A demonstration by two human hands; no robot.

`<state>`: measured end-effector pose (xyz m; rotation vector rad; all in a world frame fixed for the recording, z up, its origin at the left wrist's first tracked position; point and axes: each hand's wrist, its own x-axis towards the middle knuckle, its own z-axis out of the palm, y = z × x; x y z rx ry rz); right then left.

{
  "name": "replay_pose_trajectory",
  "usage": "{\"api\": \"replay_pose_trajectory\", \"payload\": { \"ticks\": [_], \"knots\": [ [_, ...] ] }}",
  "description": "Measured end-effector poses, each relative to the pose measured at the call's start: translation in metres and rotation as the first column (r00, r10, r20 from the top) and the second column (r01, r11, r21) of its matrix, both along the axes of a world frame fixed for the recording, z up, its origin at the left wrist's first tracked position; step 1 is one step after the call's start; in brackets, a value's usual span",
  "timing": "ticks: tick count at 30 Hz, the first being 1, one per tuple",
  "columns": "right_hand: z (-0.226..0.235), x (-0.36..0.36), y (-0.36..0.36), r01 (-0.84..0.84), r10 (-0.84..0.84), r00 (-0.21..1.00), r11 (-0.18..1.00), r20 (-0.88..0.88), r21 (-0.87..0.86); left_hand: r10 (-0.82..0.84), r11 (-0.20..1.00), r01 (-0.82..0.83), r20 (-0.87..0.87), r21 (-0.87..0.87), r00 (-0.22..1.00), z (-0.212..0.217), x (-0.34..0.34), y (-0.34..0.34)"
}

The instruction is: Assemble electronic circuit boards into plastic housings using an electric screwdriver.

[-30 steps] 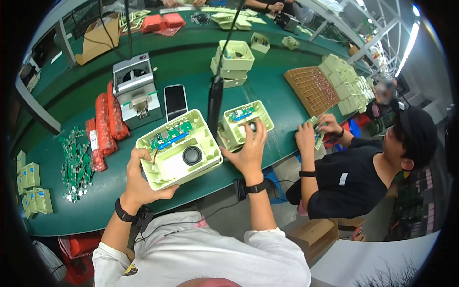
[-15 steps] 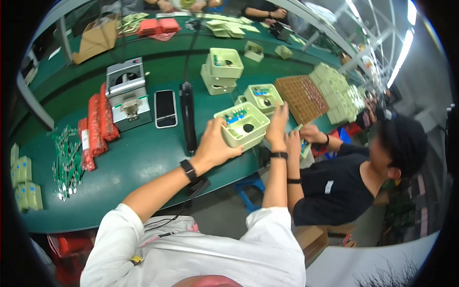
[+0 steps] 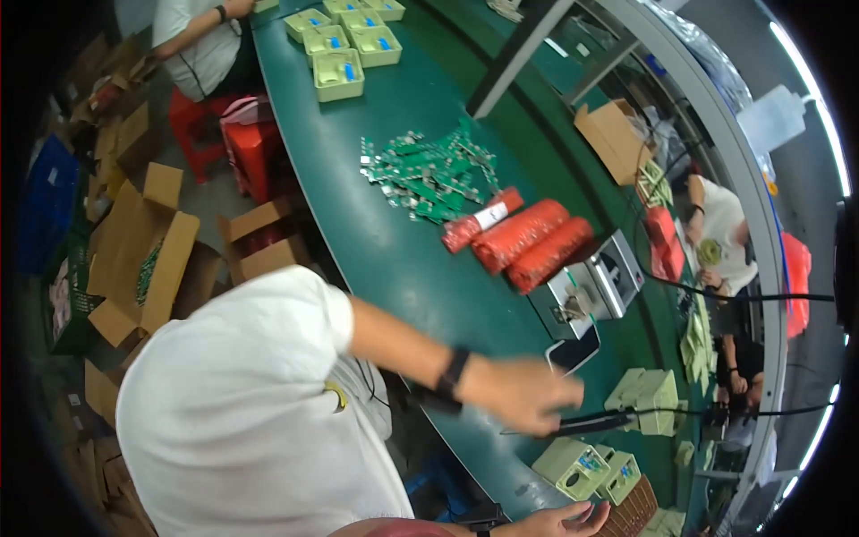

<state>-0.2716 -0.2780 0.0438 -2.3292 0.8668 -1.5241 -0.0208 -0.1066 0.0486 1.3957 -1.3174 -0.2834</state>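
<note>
Green bench (image 3: pixel 358 242), box (image 3: pixel 559 463) near right grip (image 3: pixel 562 522)

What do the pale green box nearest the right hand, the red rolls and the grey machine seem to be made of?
Pale green box: probably moulded plastic, satin; thin walls, one even colour.
Red rolls: perhaps bubble wrap or plastic film, glossy; mottled surface with highlights.
Grey machine: likely metal, dull sheen; flat panels; painted or bare, unclear.

The left forearm (image 3: pixel 403 347) reaches rightward, the left hand (image 3: pixel 519 394) at its end blurred; the right hand (image 3: pixel 557 523), at the near edge, extends its fingers loosely, slightly bent.
</note>
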Motion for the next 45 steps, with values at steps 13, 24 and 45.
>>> {"api": "replay_pose_trajectory", "payload": {
  "ticks": [13,24,45],
  "knots": [
    [0.034,0.197,0.125,-0.643,0.727,0.622,0.686,-0.291,0.339,0.694,-0.23,-0.961,0.718,0.154,-0.051,-0.069,0.449,0.506],
    [-0.038,0.383,0.205,-0.769,0.618,0.414,0.63,-0.669,0.106,0.544,-0.192,-0.891,0.8,0.412,0.253,-0.056,0.476,0.54],
    [-0.061,0.415,0.176,-0.817,0.895,0.433,0.34,0.105,0.466,0.602,0.06,-0.99,0.786,0.13,0.139,0.012,0.303,0.506]
  ]
}}
